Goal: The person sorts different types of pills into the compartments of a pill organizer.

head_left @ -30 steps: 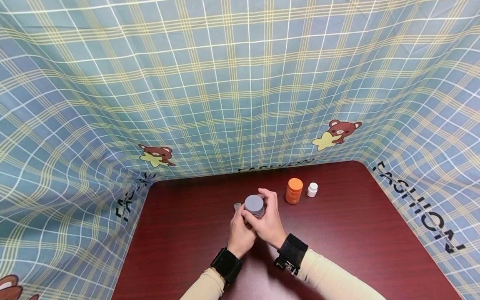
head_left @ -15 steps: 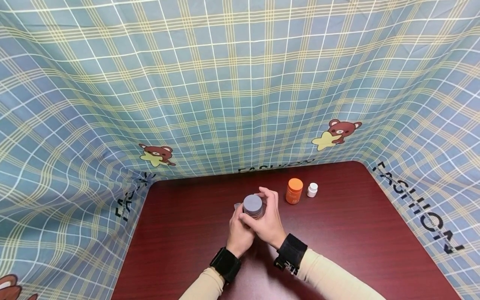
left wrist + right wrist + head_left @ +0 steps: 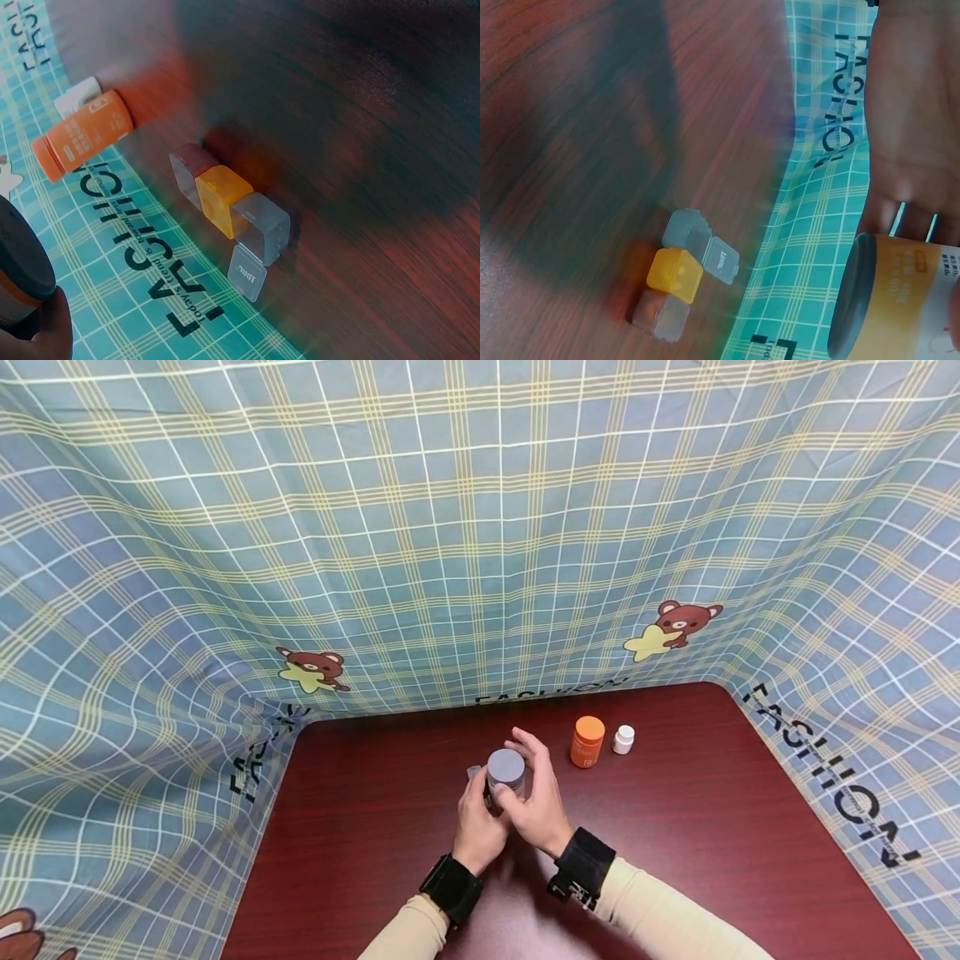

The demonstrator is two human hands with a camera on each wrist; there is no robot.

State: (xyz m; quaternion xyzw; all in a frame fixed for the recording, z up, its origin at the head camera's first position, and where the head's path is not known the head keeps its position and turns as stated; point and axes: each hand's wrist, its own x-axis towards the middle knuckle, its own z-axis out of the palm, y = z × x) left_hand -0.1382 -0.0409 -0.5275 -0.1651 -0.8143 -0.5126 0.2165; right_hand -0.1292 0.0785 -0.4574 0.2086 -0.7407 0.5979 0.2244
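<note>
Between both hands is a jar (image 3: pixel 900 300) with a dark grey lid (image 3: pixel 506 766) and an orange and white body. My left hand (image 3: pixel 478 831) grips its left side. On its right, my right hand (image 3: pixel 538 806) holds it near the lid, thumb in front and fingers arched behind, the index finger lifted. Below the jar, on the table, lies a small pill organizer (image 3: pixel 223 201) with a reddish, a yellow and a clear compartment. Its clear compartment's lid (image 3: pixel 247 273) hangs open. In the head view the hands hide most of the organizer.
To the right of the hands stand an orange bottle (image 3: pixel 587 743) and a small white bottle (image 3: pixel 623 739). The dark red table (image 3: pixel 360 827) meets a checked cloth (image 3: pixel 450 568) at the back and sides.
My right thumb has shifted rightward on the jar near the lid. The right fingers have stretched a little farther from it. My left hand stays almost still.
</note>
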